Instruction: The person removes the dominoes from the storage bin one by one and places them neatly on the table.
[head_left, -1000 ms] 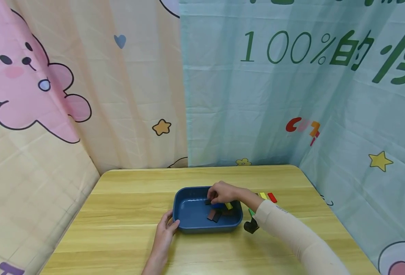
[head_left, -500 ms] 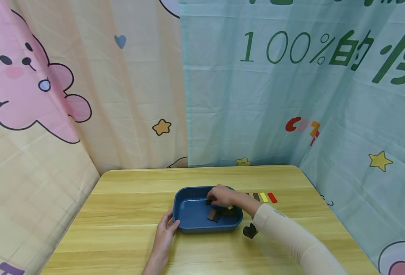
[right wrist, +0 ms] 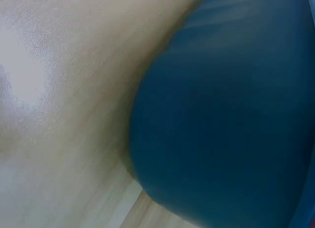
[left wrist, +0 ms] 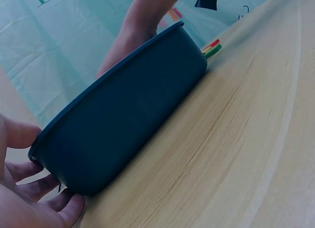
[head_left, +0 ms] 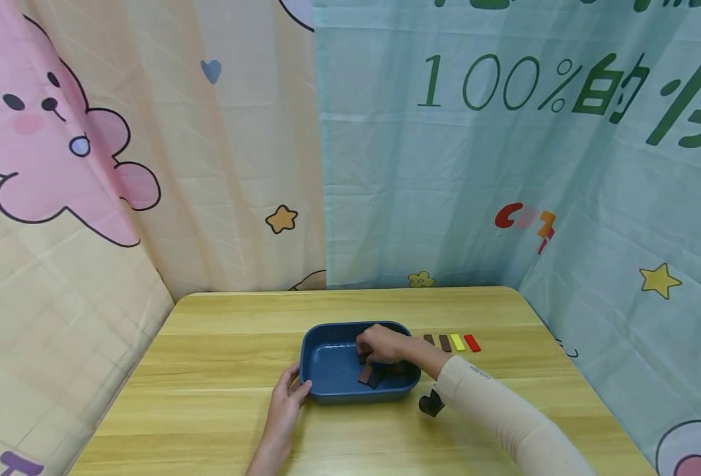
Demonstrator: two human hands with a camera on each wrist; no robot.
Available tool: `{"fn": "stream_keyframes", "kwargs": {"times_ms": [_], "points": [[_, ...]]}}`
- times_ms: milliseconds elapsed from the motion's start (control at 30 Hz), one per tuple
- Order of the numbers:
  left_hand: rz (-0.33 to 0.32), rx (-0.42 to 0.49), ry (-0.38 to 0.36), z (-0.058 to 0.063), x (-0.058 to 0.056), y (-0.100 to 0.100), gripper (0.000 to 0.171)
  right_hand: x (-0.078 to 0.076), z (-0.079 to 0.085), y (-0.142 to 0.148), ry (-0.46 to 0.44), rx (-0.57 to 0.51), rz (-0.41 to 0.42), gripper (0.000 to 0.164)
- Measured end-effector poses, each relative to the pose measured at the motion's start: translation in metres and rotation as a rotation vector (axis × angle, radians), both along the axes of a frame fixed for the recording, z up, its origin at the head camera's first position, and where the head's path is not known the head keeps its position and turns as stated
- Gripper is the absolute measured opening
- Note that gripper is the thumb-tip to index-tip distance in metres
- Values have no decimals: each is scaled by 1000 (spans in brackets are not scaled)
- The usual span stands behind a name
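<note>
A blue plastic tub [head_left: 332, 395] sits on the wooden table. My left hand [head_left: 285, 400] grips its left end; in the left wrist view the thumb [left wrist: 22, 134] is at the rim and the fingers lie against the outer wall. My right hand [head_left: 381, 344] reaches down inside the tub with bent fingers, its fingertips right at a dark block [head_left: 363, 359]. I cannot tell whether they pinch it. Just below the hand lie a brown block [head_left: 365, 374] and a black block [head_left: 376, 379]. In the right wrist view only the tub's outer wall [right wrist: 221, 105] and the table show.
Right of the tub, a row of flat blocks lies on the table, including two brown ones, a yellow block [head_left: 457, 342] and a red block [head_left: 472, 343]. A green block [left wrist: 212, 51] shows past the tub in the left wrist view. Printed curtains [head_left: 421, 198] surround the table.
My right hand has shifted slightly left and lower in the tub, covering the yellow and blue blocks there. The lowered forearm reveals the brown blocks in the row. The left hand stays put.
</note>
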State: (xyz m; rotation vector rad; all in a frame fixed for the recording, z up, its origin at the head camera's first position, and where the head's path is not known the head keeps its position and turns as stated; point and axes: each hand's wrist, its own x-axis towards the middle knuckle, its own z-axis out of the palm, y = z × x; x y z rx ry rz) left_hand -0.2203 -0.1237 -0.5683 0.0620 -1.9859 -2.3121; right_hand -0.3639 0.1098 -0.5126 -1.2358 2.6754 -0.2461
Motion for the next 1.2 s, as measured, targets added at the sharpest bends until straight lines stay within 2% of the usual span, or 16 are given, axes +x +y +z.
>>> {"fn": "stream_keyframes", "kwargs": {"times_ms": [233, 433, 600, 1000, 1200], "points": [[-7, 3, -17, 3, 0, -1, 46, 0, 1, 2, -13, -31, 4, 20], [-6, 2, -20, 2, 1, 0, 46, -1, 6, 11, -24, -99, -26, 16], [-9, 9, -8, 2, -1, 0, 47, -2, 15, 20, -42, -155, -19, 12], [-8, 9, -17, 0, -1, 0, 47, -3, 23, 41, -76, -301, -60, 13], [-5, 12, -14, 0, -1, 0, 47, -1, 29, 50, -89, -327, -76, 14]]}}
